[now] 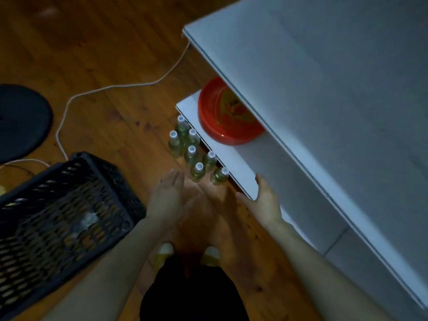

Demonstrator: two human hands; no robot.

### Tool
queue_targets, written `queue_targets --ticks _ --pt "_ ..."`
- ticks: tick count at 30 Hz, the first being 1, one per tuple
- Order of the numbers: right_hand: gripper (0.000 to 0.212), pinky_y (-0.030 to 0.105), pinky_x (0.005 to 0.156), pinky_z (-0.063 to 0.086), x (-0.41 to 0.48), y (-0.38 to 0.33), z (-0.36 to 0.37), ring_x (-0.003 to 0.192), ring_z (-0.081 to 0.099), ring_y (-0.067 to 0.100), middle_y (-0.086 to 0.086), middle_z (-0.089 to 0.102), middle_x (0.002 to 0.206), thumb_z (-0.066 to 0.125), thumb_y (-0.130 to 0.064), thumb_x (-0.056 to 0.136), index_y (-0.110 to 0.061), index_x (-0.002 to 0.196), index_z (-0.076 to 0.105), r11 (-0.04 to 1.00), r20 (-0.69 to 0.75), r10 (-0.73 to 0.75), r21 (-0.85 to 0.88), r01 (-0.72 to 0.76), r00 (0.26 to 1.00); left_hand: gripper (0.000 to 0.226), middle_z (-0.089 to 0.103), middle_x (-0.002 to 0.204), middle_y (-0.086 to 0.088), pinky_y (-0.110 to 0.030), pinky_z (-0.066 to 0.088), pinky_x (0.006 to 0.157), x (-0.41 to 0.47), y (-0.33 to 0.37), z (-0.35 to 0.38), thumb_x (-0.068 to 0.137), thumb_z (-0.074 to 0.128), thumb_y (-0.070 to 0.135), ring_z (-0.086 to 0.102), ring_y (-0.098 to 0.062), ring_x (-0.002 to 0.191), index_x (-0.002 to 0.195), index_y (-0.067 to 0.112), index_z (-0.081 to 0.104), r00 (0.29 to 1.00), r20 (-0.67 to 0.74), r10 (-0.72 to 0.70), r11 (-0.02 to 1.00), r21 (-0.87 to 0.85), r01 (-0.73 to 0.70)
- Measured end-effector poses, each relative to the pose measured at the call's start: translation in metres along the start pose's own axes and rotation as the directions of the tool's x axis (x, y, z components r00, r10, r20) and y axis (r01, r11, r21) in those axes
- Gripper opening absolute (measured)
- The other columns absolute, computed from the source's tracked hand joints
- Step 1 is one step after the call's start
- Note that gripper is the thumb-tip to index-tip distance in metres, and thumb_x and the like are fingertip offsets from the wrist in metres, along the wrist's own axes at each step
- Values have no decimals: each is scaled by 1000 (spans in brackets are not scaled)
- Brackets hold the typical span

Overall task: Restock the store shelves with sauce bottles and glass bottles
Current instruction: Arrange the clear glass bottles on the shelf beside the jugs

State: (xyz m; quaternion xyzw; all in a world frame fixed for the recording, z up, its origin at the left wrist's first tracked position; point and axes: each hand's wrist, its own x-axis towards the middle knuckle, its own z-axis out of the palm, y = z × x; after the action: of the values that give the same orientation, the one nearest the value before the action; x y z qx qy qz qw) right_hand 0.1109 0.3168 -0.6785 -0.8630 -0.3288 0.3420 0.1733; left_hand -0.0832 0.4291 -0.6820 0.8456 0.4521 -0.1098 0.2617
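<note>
Several small clear bottles [191, 152] with white caps and greenish contents stand on the wooden floor, close against the edge of the lower white shelf [234, 163]. My left hand [168, 193] is flat and open just left of the nearest bottles, holding nothing. My right hand [266, 198] rests on the front corner of the lower shelf, thumb on top, fingers hidden below the board. A wider white upper shelf [324, 89] overhangs it.
A dark plastic crate [62, 218] sits at the left by my left forearm. A red round dish [224, 121] stands on the lower shelf. A white cable [111, 89] runs across the floor, and a dark round base [20, 121] lies far left. My feet [187, 253] are below.
</note>
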Motion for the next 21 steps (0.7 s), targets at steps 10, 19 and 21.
queue_targets --ticks 10,19,21 --pt "87 31 109 27 129 127 189 136 32 24 11 34 148 72 -33 77 -6 144 23 997 -75 -15 73 20 997 69 44 134 -14 -47 23 111 134 -91 204 82 55 53 37 -29 130 130 7 37 1000 -27 -2 1000 5 2" --pt "76 17 96 31 204 177 269 120 43 13 4 50 129 78 -22 71 -8 134 39 957 -254 -111 233 172 961 98 43 140 -11 -44 37 105 218 -120 288 67 73 53 42 -27 128 142 11 25 979 -198 40 965 -245 -89" --pt "72 9 87 28 213 177 274 110 42 6 -4 48 117 79 -19 70 -9 130 42 940 -289 -125 271 207 949 97 44 138 -11 -41 40 102 226 -123 296 67 75 49 43 -27 126 140 8 27 974 -224 39 951 -291 -105"
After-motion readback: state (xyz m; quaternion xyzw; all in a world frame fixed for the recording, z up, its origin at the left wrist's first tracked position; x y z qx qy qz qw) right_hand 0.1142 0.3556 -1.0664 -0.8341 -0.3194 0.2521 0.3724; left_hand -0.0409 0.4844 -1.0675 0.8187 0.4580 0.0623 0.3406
